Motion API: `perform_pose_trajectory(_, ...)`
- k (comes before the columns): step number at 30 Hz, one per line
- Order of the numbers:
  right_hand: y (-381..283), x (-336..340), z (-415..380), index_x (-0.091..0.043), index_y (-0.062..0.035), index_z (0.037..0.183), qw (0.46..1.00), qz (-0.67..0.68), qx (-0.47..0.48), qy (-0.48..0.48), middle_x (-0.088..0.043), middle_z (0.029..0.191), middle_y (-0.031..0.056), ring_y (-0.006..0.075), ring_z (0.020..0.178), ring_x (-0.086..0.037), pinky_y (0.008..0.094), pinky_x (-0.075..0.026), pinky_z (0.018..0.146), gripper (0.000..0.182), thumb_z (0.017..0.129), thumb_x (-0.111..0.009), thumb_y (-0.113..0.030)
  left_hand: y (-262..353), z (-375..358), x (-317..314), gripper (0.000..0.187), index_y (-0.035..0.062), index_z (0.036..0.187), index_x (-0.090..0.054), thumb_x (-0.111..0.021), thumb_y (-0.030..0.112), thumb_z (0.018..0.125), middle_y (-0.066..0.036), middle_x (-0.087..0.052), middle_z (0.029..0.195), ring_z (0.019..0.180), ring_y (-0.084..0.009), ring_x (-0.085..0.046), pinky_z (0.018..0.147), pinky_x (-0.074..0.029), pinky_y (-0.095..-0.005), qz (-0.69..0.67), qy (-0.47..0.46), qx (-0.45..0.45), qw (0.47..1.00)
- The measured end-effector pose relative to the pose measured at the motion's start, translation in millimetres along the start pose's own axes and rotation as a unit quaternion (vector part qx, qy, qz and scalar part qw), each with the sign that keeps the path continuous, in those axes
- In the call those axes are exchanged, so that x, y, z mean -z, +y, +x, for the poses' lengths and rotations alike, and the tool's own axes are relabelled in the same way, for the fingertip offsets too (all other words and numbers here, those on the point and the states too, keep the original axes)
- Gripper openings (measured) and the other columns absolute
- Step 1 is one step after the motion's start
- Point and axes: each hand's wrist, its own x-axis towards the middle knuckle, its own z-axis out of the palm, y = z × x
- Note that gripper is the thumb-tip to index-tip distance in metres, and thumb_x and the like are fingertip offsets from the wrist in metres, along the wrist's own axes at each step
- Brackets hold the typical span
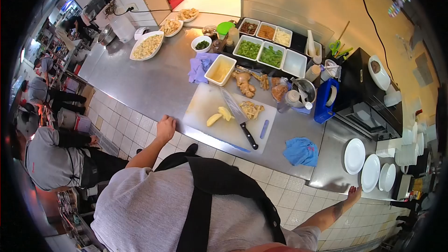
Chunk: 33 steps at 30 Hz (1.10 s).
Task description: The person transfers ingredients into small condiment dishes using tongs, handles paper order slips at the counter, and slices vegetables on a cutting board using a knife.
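Board [198,107] sits mid-counter, and here's the knife [242,123], lying slantwise across it, handle towards the wearer, well apart from both hands! Peeled ginger [214,119] is left of the blade, scraps [252,110] right of it, both on the board. Now the left hand [166,127]: it's just left of the board at the counter's edge, fingers folded in a loose, narrow curl; whether it presses on the metal, one can't tell. And the right hand [354,193]? Way out right of the board, near the white plates [371,172]; how wide its fingers stand, or whether they touch the counter, is too small to tell. Beyond the board comes unpeeled root [244,84], close by a tub [220,70] of something pale yellow, with a purple cloth [201,67] to that tub's left. Further behind the board, two containers of chopped greens [248,48] line up! Right of the board, a crumpled blue cloth [301,151] lies near the counter's edge. Far left of the board, a person [53,158] in a grey top bends forward.
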Motion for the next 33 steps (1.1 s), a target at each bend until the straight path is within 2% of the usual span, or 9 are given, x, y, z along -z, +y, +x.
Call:
perform_pose_trajectory(2,20,4,-25,-0.055,-0.0046,0.126,0.999,0.019,0.022,-0.040,-0.050,0.115,0.0128,0.0262,0.094,-0.054,0.0326,-0.056,0.076,0.048,0.088,-0.071,-0.028,10,4,10,0.026,0.0059,0.085,-0.070,-0.057,0.027,0.093,-0.013,-0.065,0.096,0.088,-0.0341,-0.064,0.086,-0.045,-0.0548,0.024,-0.001,-0.017,1.000)
perform_pose_trajectory(5,31,-2,-98,-0.050,0.0024,0.131,0.999,0.014,-0.026,-0.024,-0.051,0.120,0.0123,0.0241,0.099,-0.055,0.0327,-0.053,0.078,0.057,0.089,-0.071,-0.030,-10,21,15,0.026,0.0055,0.080,-0.069,-0.056,0.023,0.092,-0.012,-0.065,0.089,0.083,-0.0338,-0.065,0.083,-0.045,-0.0548,-0.015,0.032,-0.026,0.999)
perform_pose_trajectory(6,53,-4,-122,-0.051,0.0015,0.131,0.999,0.010,-0.030,-0.044,-0.051,0.122,0.0122,0.0233,0.100,-0.055,0.0318,-0.053,0.079,0.054,0.090,-0.069,-0.030,-8,32,29,0.018,0.0023,0.085,-0.067,-0.055,0.016,0.088,-0.014,-0.064,0.100,0.091,-0.0351,-0.063,0.085,-0.045,-0.0535,-0.031,0.023,-0.014,0.999)
perform_pose_trajectory(8,82,-4,-177,-0.053,-0.0002,0.130,0.996,-0.010,-0.028,-0.080,-0.052,0.124,0.0116,0.0220,0.102,-0.055,0.0299,-0.052,0.078,0.049,0.093,-0.066,-0.030,-10,54,27,0.015,0.0000,0.090,-0.063,-0.056,0.011,0.082,-0.017,-0.061,0.109,0.099,-0.0373,-0.059,0.089,-0.045,-0.0516,-0.093,0.117,-0.069,0.986)
perform_pose_trajectory(11,132,-2,-264,-0.058,-0.0064,0.126,0.995,-0.024,-0.055,-0.080,-0.057,0.118,0.0082,0.0193,0.099,-0.055,0.0299,-0.049,0.076,0.041,0.093,-0.065,-0.030,-17,103,27,0.029,-0.0025,0.101,-0.055,-0.058,0.005,0.073,-0.024,-0.052,0.123,0.112,-0.0423,-0.051,0.095,-0.043,-0.0481,-0.124,0.167,-0.138,0.968)
perform_pose_trajectory(17,249,-13,-459,-0.062,-0.0088,0.117,0.998,-0.006,-0.054,-0.008,-0.061,0.108,0.0048,0.0177,0.093,-0.056,0.0306,-0.048,0.074,0.035,0.089,-0.069,-0.030,13,257,33,0.052,-0.0023,0.120,-0.051,-0.068,0.013,0.073,-0.023,-0.053,0.123,0.116,-0.0400,-0.051,0.101,-0.041,-0.0462,-0.171,0.186,-0.280,0.926)
perform_pose_trajectory(21,314,-59,-600,-0.062,-0.0101,0.117,0.993,-0.015,-0.114,0.008,-0.061,0.109,0.0053,0.0196,0.095,-0.058,0.0322,-0.049,0.075,0.036,0.089,-0.070,-0.030,67,350,44,0.070,-0.0008,0.127,-0.048,-0.078,0.024,0.069,-0.022,-0.054,0.121,0.120,-0.0389,-0.048,0.103,-0.037,-0.0486,-0.228,0.103,-0.398,0.883)
perform_pose_trajectory(28,327,-154,-776,-0.060,-0.0059,0.120,0.968,-0.222,-0.090,-0.079,-0.064,0.104,0.0060,0.0180,0.094,-0.062,0.0335,-0.052,0.077,0.032,0.092,-0.066,-0.021,136,406,24,0.078,0.0050,0.126,-0.048,-0.086,0.033,0.063,-0.016,-0.059,0.114,0.117,-0.0325,-0.049,0.097,-0.033,-0.0564,-0.104,0.009,-0.384,0.918)
perform_pose_trajectory(33,335,-131,-810,-0.062,-0.0080,0.119,0.937,-0.313,-0.091,-0.128,-0.064,0.098,0.0021,0.0151,0.088,-0.063,0.0306,-0.052,0.071,0.029,0.092,-0.065,-0.021,150,411,17,0.073,0.0059,0.118,-0.051,-0.087,0.030,0.059,-0.015,-0.060,0.109,0.114,-0.0323,-0.051,0.098,-0.033,-0.0587,-0.138,0.002,-0.335,0.932)
